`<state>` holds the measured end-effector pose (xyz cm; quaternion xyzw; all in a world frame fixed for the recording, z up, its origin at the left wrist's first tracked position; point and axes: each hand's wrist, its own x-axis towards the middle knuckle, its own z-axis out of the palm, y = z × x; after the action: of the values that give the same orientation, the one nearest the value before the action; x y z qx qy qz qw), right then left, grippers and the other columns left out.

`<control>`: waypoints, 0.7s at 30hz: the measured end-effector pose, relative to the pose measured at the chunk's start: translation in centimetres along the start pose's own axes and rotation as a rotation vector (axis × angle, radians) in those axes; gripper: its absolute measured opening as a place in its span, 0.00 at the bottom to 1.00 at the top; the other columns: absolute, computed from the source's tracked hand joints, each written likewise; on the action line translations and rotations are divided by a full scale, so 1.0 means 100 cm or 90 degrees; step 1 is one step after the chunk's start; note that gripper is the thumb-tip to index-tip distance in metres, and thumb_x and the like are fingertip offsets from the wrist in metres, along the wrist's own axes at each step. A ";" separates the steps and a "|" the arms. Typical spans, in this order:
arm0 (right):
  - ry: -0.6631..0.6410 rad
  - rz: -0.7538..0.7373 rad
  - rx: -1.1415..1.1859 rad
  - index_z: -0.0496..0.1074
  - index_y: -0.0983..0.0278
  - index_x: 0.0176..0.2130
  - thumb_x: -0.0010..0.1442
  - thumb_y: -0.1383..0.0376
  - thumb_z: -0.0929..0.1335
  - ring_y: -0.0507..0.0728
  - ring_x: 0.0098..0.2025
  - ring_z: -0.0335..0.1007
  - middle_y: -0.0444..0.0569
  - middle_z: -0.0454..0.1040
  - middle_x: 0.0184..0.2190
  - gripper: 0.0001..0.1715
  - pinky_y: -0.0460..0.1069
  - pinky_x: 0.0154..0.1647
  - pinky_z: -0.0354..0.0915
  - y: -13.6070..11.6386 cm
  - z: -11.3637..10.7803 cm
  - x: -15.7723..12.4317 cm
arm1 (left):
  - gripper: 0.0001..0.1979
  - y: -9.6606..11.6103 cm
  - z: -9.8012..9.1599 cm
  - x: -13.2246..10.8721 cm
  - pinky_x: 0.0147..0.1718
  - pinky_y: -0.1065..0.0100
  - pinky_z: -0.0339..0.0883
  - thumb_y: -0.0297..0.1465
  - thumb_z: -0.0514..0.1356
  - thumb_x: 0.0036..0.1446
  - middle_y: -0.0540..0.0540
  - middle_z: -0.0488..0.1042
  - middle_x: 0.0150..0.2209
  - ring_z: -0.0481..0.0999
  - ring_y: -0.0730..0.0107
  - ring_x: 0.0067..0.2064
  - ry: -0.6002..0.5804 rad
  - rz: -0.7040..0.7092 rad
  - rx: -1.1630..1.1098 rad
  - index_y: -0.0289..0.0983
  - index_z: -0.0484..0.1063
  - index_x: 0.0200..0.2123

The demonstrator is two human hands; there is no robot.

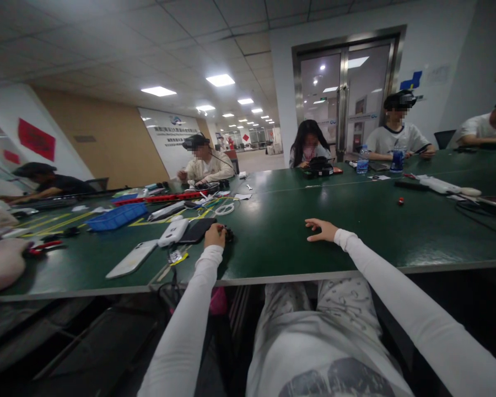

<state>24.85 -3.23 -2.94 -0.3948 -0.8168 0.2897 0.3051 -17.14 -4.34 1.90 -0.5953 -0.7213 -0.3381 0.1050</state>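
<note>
My left hand (215, 236) is on the green tabletop, its fingers curled against a small black object (229, 235) whose kind I cannot make out. Most of that object is hidden behind the fingers. Just left of this hand lie a flat black item (196, 230), a white box-shaped device (173, 231) and a white phone (133, 258). A small packet with a yellow edge (177, 257) is near my wrist. Over the bare green surface, my right hand (322, 229) holds nothing, with thumb and fingers apart.
The green table (268, 259) carries a blue tray (118, 216), a white cable coil (225, 209), red-handled pliers (45, 247) and water bottles (362, 160). A tiny red item (400, 202) lies to the right. Several people sit around; one person's hand (8, 262) is at far left.
</note>
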 end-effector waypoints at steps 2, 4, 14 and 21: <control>0.000 0.000 0.003 0.53 0.59 0.52 0.38 0.52 0.70 0.56 0.43 0.63 0.49 0.64 0.46 0.44 0.56 0.47 0.57 0.001 0.000 0.000 | 0.09 -0.002 0.002 0.001 0.40 0.67 0.60 0.29 0.52 0.47 0.44 0.70 0.35 0.69 0.68 0.39 -0.006 0.028 0.021 0.35 0.64 0.34; -0.001 -0.001 0.006 0.53 0.59 0.52 0.38 0.52 0.70 0.56 0.43 0.63 0.49 0.64 0.46 0.44 0.56 0.47 0.57 0.001 0.000 0.000 | 0.09 -0.003 0.004 0.002 0.41 0.66 0.60 0.29 0.53 0.46 0.44 0.70 0.34 0.68 0.67 0.39 -0.019 0.050 0.040 0.35 0.65 0.34; 0.004 0.001 0.007 0.54 0.59 0.52 0.38 0.53 0.70 0.56 0.42 0.63 0.49 0.65 0.45 0.44 0.55 0.46 0.58 0.002 0.000 0.001 | 0.09 -0.006 0.010 0.004 0.41 0.66 0.59 0.30 0.53 0.46 0.44 0.70 0.34 0.68 0.67 0.38 -0.074 0.072 0.074 0.35 0.66 0.33; 0.007 -0.002 0.007 0.54 0.59 0.52 0.38 0.53 0.70 0.55 0.42 0.63 0.49 0.65 0.46 0.44 0.55 0.46 0.59 0.001 0.000 0.001 | 0.10 -0.012 0.014 0.005 0.40 0.65 0.59 0.31 0.53 0.46 0.44 0.69 0.34 0.67 0.67 0.38 -0.100 0.109 0.071 0.36 0.68 0.33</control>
<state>24.83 -3.07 -3.01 -0.3932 -0.8141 0.2914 0.3126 -18.04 -3.20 0.72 -0.6725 -0.6915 -0.2401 0.1095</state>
